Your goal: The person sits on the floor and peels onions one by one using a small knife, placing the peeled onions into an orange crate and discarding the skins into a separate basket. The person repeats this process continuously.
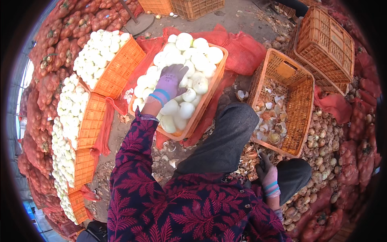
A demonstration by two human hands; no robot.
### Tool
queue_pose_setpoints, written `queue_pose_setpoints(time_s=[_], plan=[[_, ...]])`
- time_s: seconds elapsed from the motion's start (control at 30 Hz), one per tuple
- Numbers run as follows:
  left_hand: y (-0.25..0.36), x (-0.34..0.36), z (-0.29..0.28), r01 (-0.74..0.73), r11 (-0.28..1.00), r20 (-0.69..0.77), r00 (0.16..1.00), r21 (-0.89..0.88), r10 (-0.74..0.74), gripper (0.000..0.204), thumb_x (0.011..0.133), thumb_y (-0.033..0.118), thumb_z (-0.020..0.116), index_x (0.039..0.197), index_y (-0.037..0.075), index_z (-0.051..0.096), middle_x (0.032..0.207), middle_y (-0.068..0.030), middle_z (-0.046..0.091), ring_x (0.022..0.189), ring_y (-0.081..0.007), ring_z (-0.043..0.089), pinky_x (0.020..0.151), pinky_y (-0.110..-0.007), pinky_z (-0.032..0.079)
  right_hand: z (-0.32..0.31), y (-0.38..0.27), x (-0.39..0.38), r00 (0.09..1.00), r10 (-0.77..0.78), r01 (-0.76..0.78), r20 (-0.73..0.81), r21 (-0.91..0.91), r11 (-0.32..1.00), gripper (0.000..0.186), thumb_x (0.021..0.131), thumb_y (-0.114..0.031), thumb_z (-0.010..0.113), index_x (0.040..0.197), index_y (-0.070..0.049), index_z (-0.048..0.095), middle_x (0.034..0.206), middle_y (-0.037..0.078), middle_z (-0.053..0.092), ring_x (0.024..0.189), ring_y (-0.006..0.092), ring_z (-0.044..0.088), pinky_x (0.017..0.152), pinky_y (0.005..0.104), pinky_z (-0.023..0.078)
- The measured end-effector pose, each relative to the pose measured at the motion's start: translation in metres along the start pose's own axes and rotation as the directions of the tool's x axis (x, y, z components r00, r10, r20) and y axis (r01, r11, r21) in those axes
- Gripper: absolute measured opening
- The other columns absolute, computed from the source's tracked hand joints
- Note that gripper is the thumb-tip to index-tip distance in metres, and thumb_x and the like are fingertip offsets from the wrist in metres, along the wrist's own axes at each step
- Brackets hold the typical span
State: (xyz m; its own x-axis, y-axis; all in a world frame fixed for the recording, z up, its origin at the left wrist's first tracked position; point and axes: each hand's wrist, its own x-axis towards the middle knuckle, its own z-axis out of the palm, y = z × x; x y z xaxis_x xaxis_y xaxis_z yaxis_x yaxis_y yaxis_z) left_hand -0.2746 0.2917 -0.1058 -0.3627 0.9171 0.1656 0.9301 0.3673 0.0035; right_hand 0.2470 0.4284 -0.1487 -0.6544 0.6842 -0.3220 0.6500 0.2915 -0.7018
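My left hand (171, 80), in a purple glove with a blue cuff, reaches over an orange crate (205, 108) heaped with peeled white onions (200, 84). Its fingers are spread and lie on top of the onions; whether they touch one more firmly underneath is hidden. Down by my right knee, my right hand (267, 171), gloved with dark fingers, is closed around a small knife (256, 148), whose thin blade points up. Just beyond it stands another orange crate (306, 117), with loose onion skins and trimmings (272, 115) at its bottom.
Orange crates (90, 121) full of peeled onions line the left side. Red net sacks of onions (48, 80) are piled behind them. Stacked orange crates (326, 44) stand at the far right. Unpeeled onions (318, 161) lie loose on the right; red netting (244, 50) lies behind the middle crate.
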Motion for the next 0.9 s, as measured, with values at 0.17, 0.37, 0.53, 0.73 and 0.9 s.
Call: queue_pose_setpoints(time_s=[0.17, 0.37, 0.53, 0.73, 0.9], plan=[[-0.034, -0.023, -0.001, 0.289, 0.957, -0.005, 0.957, -0.03, -0.289, 0.088, 0.076, 0.047, 0.081, 0.146, 0.005, 0.047, 0.145, -0.018, 0.052, 0.136, -0.0369, 0.047, 0.114, -0.05, 0.036, -0.002, -0.008, 0.004, 0.998, 0.038, -0.037, 0.047, -0.029, 0.999, 0.06, 0.085, -0.01, 0.076, 0.142, -0.009, 0.058, 0.101, 0.016, 0.075, 0.091, 0.027, 0.075, 0.08, 0.0378, 0.058], [-0.051, -0.036, 0.024, 0.332, 0.931, -0.032, 0.94, -0.151, -0.34, 0.094, 0.078, 0.054, 0.079, 0.148, 0.001, 0.045, 0.151, -0.0221, 0.048, 0.139, -0.0398, 0.045, 0.117, -0.049, 0.035, 0.002, 0.0, 0.005, 1.0, -0.023, 0.023, 0.013, -0.036, 0.999, 0.057, 0.087, -0.012, 0.074, 0.142, -0.012, 0.058, 0.098, 0.017, 0.074, 0.087, 0.03, 0.074, 0.078, 0.039, 0.057], [-0.03, -0.046, 0.018, 0.272, 0.95, -0.162, 0.941, -0.155, -0.296, 0.079, 0.082, 0.051, 0.077, 0.142, 0.005, 0.056, 0.154, -0.0194, 0.046, 0.143, -0.0385, 0.041, 0.119, -0.049, 0.032, 0.004, 0.01, 0.003, 0.998, -0.061, 0.059, -0.027, -0.061, 0.996, 0.058, 0.087, -0.014, 0.073, 0.143, -0.015, 0.058, 0.094, 0.016, 0.074, 0.083, 0.0305, 0.073, 0.075, 0.0405, 0.057], [0.001, -0.014, 0.043, 0.293, 0.949, -0.275, 0.909, -0.115, -0.314, 0.054, 0.083, 0.044, 0.075, 0.123, 0.008, 0.068, 0.157, -0.0146, 0.039, 0.148, -0.037, 0.03, 0.121, -0.053, 0.024, 0.004, 0.014, -0.002, 0.996, -0.09, 0.09, -0.017, -0.027, 0.996, 0.059, 0.087, -0.015, 0.074, 0.144, -0.017, 0.058, 0.092, 0.014, 0.073, 0.081, 0.0287, 0.073, 0.074, 0.0402, 0.057], [-0.006, 0.01, 0.052, 0.397, 0.91, -0.345, 0.842, -0.123, -0.414, 0.057, 0.081, 0.041, 0.079, 0.125, 0.007, 0.066, 0.154, -0.0149, 0.044, 0.146, -0.0371, 0.033, 0.119, -0.054, 0.026, -0.001, 0.004, -0.008, 0.986, -0.161, 0.157, -0.052, -0.074, 0.985, 0.061, 0.087, -0.014, 0.074, 0.145, -0.018, 0.056, 0.09, 0.013, 0.072, 0.08, 0.0295, 0.072, 0.073, 0.0407, 0.056]])
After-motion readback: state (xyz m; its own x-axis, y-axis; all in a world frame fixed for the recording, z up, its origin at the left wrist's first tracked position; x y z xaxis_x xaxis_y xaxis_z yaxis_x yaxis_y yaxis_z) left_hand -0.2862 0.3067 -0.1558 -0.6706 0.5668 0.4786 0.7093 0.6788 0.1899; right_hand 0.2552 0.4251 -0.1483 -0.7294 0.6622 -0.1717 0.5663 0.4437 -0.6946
